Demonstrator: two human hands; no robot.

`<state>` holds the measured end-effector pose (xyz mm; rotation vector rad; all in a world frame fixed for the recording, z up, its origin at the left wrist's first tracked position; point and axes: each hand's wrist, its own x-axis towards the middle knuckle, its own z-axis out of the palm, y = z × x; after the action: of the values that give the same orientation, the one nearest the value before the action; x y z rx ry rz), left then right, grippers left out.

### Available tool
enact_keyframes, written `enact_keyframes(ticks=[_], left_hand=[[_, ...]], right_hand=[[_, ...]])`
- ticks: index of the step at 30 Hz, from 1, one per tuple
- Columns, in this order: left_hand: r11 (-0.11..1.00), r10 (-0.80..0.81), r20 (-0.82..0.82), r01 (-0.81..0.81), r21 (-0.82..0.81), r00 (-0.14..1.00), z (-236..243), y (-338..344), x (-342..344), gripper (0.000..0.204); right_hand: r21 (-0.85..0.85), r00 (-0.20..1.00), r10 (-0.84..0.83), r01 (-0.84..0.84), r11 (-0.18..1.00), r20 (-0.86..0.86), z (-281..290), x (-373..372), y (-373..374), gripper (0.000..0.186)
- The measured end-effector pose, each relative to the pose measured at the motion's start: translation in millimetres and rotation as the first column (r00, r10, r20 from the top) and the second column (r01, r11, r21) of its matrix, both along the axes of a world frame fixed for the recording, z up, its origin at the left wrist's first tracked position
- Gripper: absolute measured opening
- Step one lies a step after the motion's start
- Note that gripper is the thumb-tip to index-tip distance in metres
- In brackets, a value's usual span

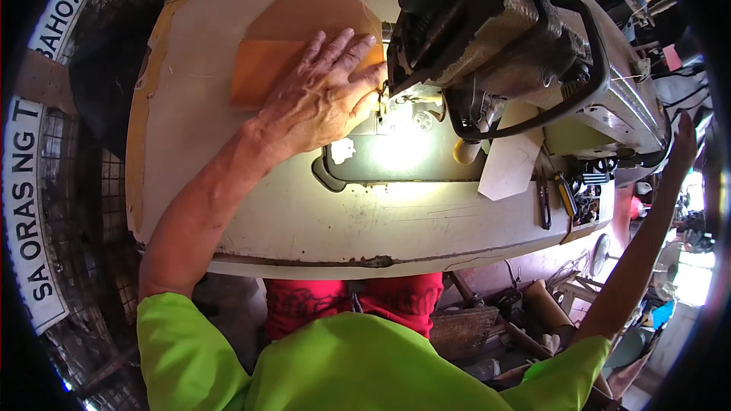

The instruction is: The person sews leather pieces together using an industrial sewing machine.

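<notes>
A large industrial sewing machine [525, 53] stands on a pale worktable, its lamp lighting the needle area. My left hand [324, 95] lies flat with fingers spread on a folded orange-brown piece [259, 68], which looks like leather or vinyl. The thumb and forefinger sides are close to the presser foot [384, 99], where the edge of the piece meets the machine. A loose thread trails near the upper right corner of the piece. My right hand [684, 144] reaches to the right end of the machine, beside its dark wheel area; its fingers are seen edge-on, and what they touch is unclear.
Pliers [544, 204] and a yellow-black cutter [566, 195] lie at the table's right, beside a small tray of metal parts. A pale pointed sheet [509, 156] leans under the machine arm. White scrap [343, 151] sits on the bed plate. Wire mesh [114, 183] flanks the left.
</notes>
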<state>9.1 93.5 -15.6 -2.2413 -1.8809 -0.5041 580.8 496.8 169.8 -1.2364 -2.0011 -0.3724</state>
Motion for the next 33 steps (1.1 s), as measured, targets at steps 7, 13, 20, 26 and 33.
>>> enact_keyframes(ticks=[7,13,20,26,33], left_hand=[[0.997,-0.072,-0.028,0.072,0.000,0.997,5.1,2.4,-4.5,0.033],[0.972,-0.178,0.085,0.189,-0.139,0.980,14.5,0.3,-8.0,0.030],[0.958,-0.067,0.018,0.069,-0.277,0.998,41.9,-1.6,1.9,0.022],[0.991,0.032,-0.240,-0.062,-0.120,0.970,50.3,-30.4,2.9,0.025],[0.968,0.204,-0.214,-0.229,-0.101,0.955,53.0,-66.9,-22.9,0.014]], right_hand=[[-0.454,0.989,-0.027,0.092,0.886,0.149,-10.6,-17.2,44.6,0.040],[-0.135,0.804,0.367,-0.345,0.929,0.467,-18.8,17.5,27.6,0.045],[-0.035,0.780,0.071,-0.119,0.992,-0.622,-157.3,-27.0,-109.5,0.037],[-0.091,0.967,-0.089,0.069,0.994,-0.240,-61.7,-50.5,-101.6,0.041],[-0.054,0.979,-0.114,0.106,0.993,-0.167,-58.8,-61.8,-93.2,0.045]])
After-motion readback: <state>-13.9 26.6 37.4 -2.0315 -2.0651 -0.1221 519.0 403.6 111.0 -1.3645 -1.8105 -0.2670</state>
